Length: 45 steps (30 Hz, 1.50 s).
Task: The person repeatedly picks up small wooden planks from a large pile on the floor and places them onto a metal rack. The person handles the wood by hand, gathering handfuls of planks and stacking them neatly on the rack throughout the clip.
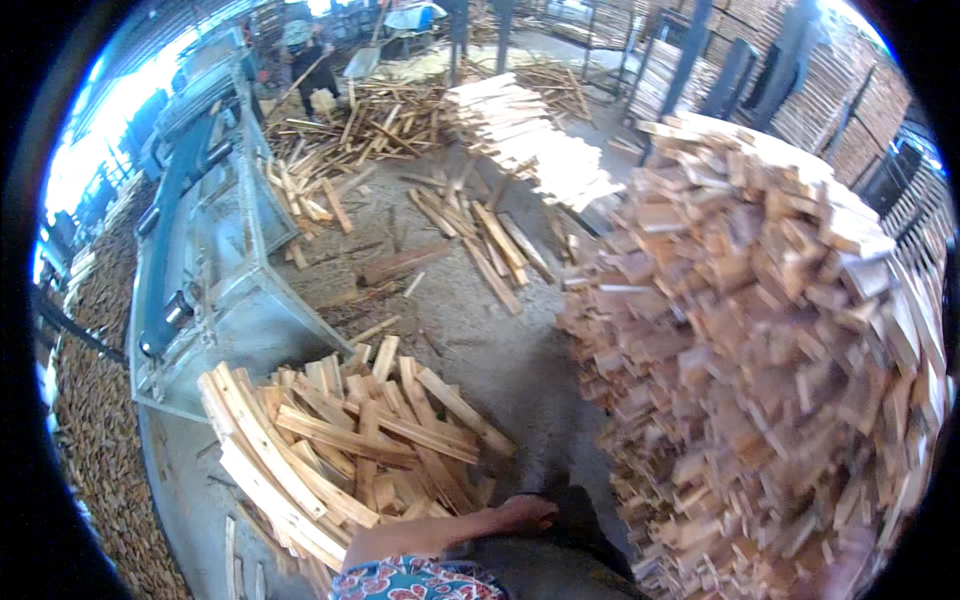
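My left forearm crosses the bottom of the view below a blue, red and white patterned sleeve [415, 580]. At its end my left hand [527, 512] hangs in front of my dark-clothed leg, its fingers curled in and nothing showing in them. Just left of it lies a heap of loose cut wood strips [370, 430]. A tall stack of short wood pieces [720, 350] rises close on my right. Against its lower right edge is a smeared skin-toned patch, my right hand [850, 562]; its fingers cannot be made out.
A metal conveyor machine with a blue belt [185, 220] stands at the left. Loose strips [490, 245] litter the concrete floor ahead, with a bigger scrap pile [370, 115] behind. Pale boards [530, 140] lie beyond the stack. Another person [312, 70] stands at the far left.
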### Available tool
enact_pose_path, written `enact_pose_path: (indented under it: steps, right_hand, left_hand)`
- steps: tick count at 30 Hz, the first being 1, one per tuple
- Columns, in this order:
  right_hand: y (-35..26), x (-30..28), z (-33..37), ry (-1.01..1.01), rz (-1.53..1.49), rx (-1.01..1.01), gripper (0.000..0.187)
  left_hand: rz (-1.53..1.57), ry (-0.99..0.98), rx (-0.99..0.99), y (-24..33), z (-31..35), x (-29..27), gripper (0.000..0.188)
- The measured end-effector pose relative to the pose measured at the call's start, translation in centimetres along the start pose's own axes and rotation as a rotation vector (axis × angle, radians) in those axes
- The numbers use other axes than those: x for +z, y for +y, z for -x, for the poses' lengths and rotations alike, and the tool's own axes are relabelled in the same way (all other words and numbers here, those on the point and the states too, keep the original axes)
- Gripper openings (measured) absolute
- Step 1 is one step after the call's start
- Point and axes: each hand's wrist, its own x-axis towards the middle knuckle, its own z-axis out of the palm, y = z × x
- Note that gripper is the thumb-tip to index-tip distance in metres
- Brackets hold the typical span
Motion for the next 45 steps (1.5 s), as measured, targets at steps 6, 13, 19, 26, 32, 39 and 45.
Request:
enact_pose_path:
  steps: [6,13,19,26,32,39,45]
  right_hand:
    - [-13.0,34.0,11.6,-1.200,-1.135,0.626,0.025]
    - [-18.1,52.9,19.6,-1.906,-0.959,-0.252,0.030]
    - [-16.8,59.4,16.0,-2.034,-0.976,-0.181,0.042]
    - [-18.5,69.9,15.0,-2.234,-0.979,-0.586,0.054]
    - [-26.9,79.1,-3.6,-2.112,-0.621,-0.639,0.049]
    - [-29.4,92.5,-13.8,-1.444,-0.749,-0.079,0.037]
    - [-36.2,103.2,-22.0,-1.680,-0.782,0.114,0.027]
  left_hand:
    - [0.203,0.225,-0.341,-4.5,3.7,-4.7,0.033]
    - [0.568,0.784,-0.388,-16.6,-0.5,-2.8,0.035]
    - [0.433,0.570,-0.695,-16.8,0.0,-19.8,0.051]
    - [0.238,0.344,-0.881,-22.1,0.9,-30.8,0.062]
    - [0.316,0.367,-0.570,-38.8,4.3,-31.1,0.062]
    - [0.534,0.374,-0.733,-43.5,7.6,-49.9,0.059]
    - [0.589,0.698,-0.911,-48.6,12.1,-55.2,0.048]
